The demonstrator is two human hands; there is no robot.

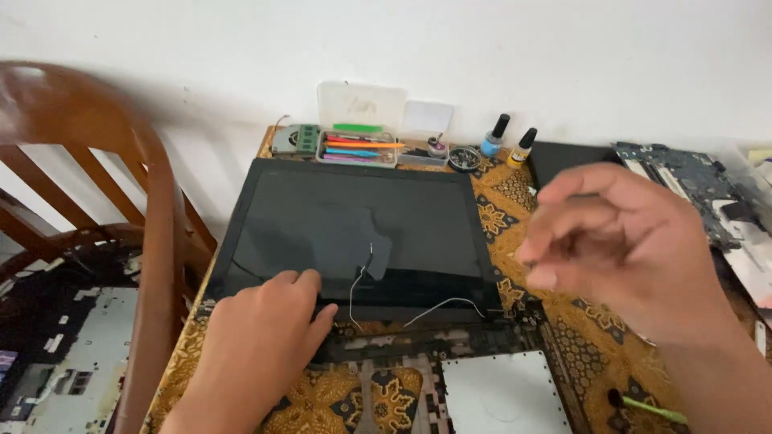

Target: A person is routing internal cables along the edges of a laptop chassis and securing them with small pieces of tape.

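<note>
A black laptop screen panel (354,225) lies flat on a patterned cloth, with thin white cables (358,285) running across its lower edge. My left hand (257,337) rests palm down on the panel's lower left corner, fingers together. My right hand (619,241) hovers blurred in the air to the right of the panel, fingers curled loosely, with nothing visible in it. Below the panel sits the laptop base frame (418,345), partly stripped.
At the back stand a clear box of coloured pry tools (358,147), a fan (293,138), and two small bottles (508,138). A circuit board (683,181) lies at the right. A wooden chair (121,201) is at the left, a brush (647,407) at the lower right.
</note>
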